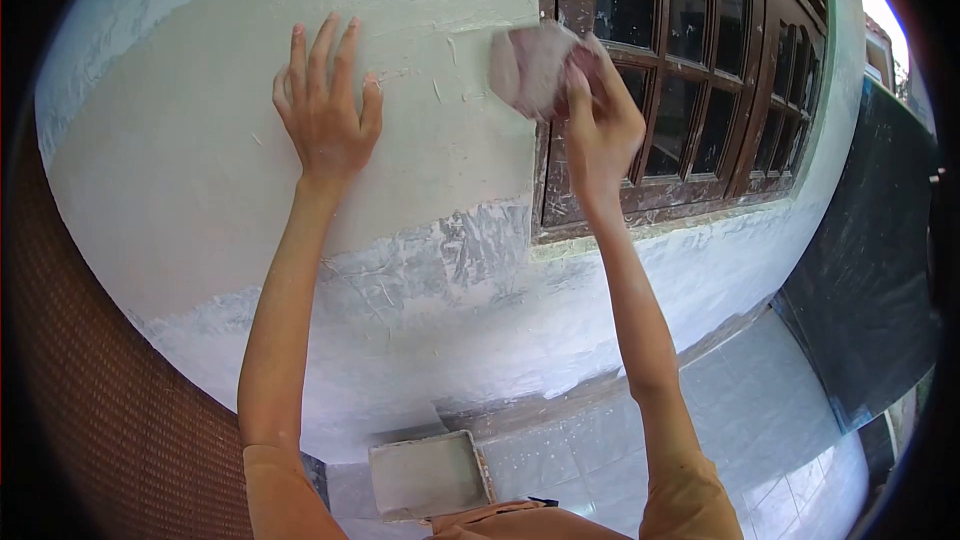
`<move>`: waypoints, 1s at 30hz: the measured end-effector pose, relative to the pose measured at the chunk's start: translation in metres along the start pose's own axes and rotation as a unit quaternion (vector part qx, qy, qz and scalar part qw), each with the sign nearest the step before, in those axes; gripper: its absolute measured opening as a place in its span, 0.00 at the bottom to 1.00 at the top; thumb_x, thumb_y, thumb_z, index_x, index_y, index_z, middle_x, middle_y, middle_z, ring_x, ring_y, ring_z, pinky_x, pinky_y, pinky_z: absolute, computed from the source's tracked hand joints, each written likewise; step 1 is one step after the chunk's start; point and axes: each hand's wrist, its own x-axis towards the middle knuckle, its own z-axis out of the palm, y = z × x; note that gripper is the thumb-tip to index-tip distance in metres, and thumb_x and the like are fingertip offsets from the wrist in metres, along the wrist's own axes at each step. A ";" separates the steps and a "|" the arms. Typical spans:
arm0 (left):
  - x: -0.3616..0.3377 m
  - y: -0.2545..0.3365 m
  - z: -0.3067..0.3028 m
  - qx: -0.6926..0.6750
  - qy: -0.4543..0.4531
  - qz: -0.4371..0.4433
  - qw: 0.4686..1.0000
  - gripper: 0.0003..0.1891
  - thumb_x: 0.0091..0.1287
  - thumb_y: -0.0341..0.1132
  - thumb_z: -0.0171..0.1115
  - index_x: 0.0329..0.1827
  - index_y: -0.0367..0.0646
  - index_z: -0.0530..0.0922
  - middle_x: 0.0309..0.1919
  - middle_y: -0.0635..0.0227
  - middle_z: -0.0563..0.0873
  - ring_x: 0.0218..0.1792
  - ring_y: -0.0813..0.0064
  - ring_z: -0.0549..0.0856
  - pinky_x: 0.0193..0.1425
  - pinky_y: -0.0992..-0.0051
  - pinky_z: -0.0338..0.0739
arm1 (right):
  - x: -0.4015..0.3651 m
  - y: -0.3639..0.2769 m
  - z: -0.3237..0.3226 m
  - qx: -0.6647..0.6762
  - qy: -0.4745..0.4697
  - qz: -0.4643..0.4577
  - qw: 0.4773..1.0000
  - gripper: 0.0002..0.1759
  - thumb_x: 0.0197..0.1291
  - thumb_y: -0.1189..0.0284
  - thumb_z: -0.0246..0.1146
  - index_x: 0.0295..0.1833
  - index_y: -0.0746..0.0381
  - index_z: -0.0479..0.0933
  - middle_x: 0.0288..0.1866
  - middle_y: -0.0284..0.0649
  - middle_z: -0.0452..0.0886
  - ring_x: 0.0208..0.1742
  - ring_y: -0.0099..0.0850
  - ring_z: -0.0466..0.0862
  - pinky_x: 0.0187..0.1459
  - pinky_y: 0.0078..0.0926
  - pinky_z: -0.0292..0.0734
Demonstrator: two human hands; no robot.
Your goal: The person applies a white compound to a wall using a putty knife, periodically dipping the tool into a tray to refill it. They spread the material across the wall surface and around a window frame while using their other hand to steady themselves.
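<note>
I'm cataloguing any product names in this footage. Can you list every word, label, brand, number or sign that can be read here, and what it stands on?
No readable text anywhere.
Wall, window and tray: no lettering seen.
Dark panel: pale specks and streaks, none forming letters.
Piece in the right hand: blurred; I can't tell whether it bears print.

Site: the exterior of a house, seen at its porch.
Wall (pixel 190 170): coated unevenly in pale plaster; patches are left rough.
Window (pixel 690 65): brown-framed, divided into small panes, marked with white smears.
Floor (pixel 720 390): laid in grey tiles, spotted white.
Left boundary: formed by a woven brown panel (pixel 100 380).
</note>
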 end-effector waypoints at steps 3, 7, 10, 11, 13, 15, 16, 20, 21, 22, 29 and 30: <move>0.001 0.001 0.008 0.019 0.008 -0.008 1.000 0.29 0.67 0.39 0.55 0.73 0.54 0.68 0.74 0.69 0.68 0.77 0.60 0.59 0.72 0.52 0.52 | 0.027 0.015 0.020 0.002 -0.031 0.084 0.996 0.22 0.64 0.80 0.62 0.64 0.71 0.75 0.51 0.47 0.86 0.51 0.26 0.84 0.53 0.20 0.78; -0.003 -0.003 0.012 0.012 0.005 0.009 1.000 0.29 0.67 0.41 0.53 0.74 0.55 0.68 0.74 0.70 0.68 0.77 0.61 0.59 0.72 0.52 0.51 | 0.054 0.051 -0.005 -0.018 0.041 -0.019 0.999 0.21 0.63 0.80 0.62 0.62 0.71 0.77 0.50 0.46 0.86 0.47 0.25 0.85 0.51 0.19 0.79; -0.003 -0.004 0.014 0.020 0.003 0.006 1.000 0.29 0.68 0.42 0.53 0.74 0.56 0.68 0.74 0.71 0.67 0.77 0.61 0.58 0.73 0.52 0.50 | 0.060 0.028 -0.016 0.012 0.069 0.001 0.998 0.21 0.62 0.80 0.63 0.62 0.71 0.76 0.51 0.46 0.86 0.47 0.26 0.85 0.53 0.23 0.79; -0.004 -0.004 0.015 0.025 -0.001 0.006 1.000 0.29 0.68 0.43 0.52 0.74 0.57 0.68 0.74 0.71 0.67 0.77 0.61 0.58 0.73 0.52 0.50 | 0.058 0.026 -0.007 0.011 0.067 0.001 0.998 0.21 0.62 0.80 0.63 0.62 0.71 0.76 0.51 0.46 0.86 0.47 0.26 0.85 0.53 0.23 0.79; -0.005 -0.003 0.015 0.022 0.003 0.001 1.000 0.29 0.68 0.44 0.52 0.74 0.57 0.68 0.74 0.71 0.67 0.77 0.61 0.58 0.73 0.52 0.49 | 0.048 0.024 0.020 0.012 -0.009 -0.036 0.999 0.21 0.62 0.80 0.62 0.62 0.71 0.77 0.51 0.47 0.86 0.46 0.25 0.85 0.51 0.23 0.80; -0.008 -0.004 0.015 0.021 0.007 -0.002 1.000 0.29 0.68 0.44 0.52 0.74 0.57 0.67 0.75 0.71 0.66 0.77 0.61 0.57 0.73 0.52 0.49 | 0.038 0.024 0.031 -0.043 -0.063 0.015 0.997 0.21 0.61 0.77 0.65 0.60 0.70 0.78 0.52 0.48 0.86 0.51 0.26 0.84 0.54 0.23 0.78; -0.008 -0.005 0.015 0.023 0.008 -0.003 1.000 0.29 0.68 0.45 0.52 0.74 0.57 0.67 0.75 0.71 0.66 0.77 0.61 0.57 0.73 0.52 0.49 | 0.041 0.030 0.030 -0.026 -0.048 -0.004 0.998 0.21 0.62 0.76 0.65 0.60 0.70 0.78 0.52 0.48 0.86 0.50 0.27 0.85 0.55 0.24 0.78; -0.007 -0.004 0.017 0.030 0.015 0.001 0.999 0.28 0.67 0.46 0.52 0.72 0.58 0.70 0.74 0.70 0.68 0.76 0.61 0.59 0.71 0.50 0.52 | 0.062 0.033 -0.001 -0.026 0.044 -0.049 0.997 0.18 0.64 0.79 0.62 0.59 0.70 0.79 0.47 0.43 0.87 0.40 0.23 0.86 0.44 0.22 0.82; -0.006 -0.005 0.018 0.029 0.013 -0.001 1.000 0.28 0.67 0.46 0.52 0.72 0.58 0.70 0.74 0.70 0.68 0.76 0.61 0.59 0.71 0.50 0.52 | 0.064 0.028 -0.001 -0.019 0.070 -0.080 0.994 0.17 0.64 0.79 0.61 0.59 0.69 0.79 0.46 0.40 0.87 0.39 0.22 0.85 0.41 0.22 0.83; -0.006 -0.004 0.018 0.032 0.013 -0.003 0.999 0.28 0.67 0.47 0.52 0.72 0.59 0.70 0.74 0.71 0.67 0.76 0.61 0.59 0.71 0.49 0.52 | 0.060 0.024 0.002 0.026 0.039 -0.042 0.998 0.19 0.65 0.80 0.62 0.62 0.65 0.78 0.44 0.41 0.87 0.34 0.20 0.84 0.32 0.17 0.81; -0.010 -0.006 0.020 0.026 0.030 0.016 0.999 0.28 0.67 0.48 0.53 0.74 0.65 0.68 0.76 0.71 0.62 0.77 0.62 0.57 0.71 0.44 0.52 | 0.046 0.053 0.007 -0.072 0.025 -0.086 0.993 0.19 0.64 0.79 0.62 0.61 0.67 0.79 0.45 0.39 0.87 0.40 0.21 0.85 0.43 0.21 0.81; -0.009 -0.006 0.020 0.029 0.033 0.017 0.999 0.28 0.67 0.48 0.53 0.74 0.65 0.68 0.76 0.71 0.62 0.77 0.62 0.57 0.71 0.44 0.52 | 0.048 0.041 -0.004 -0.032 0.049 -0.029 0.998 0.19 0.64 0.79 0.62 0.61 0.68 0.78 0.47 0.40 0.87 0.44 0.23 0.85 0.46 0.21 0.81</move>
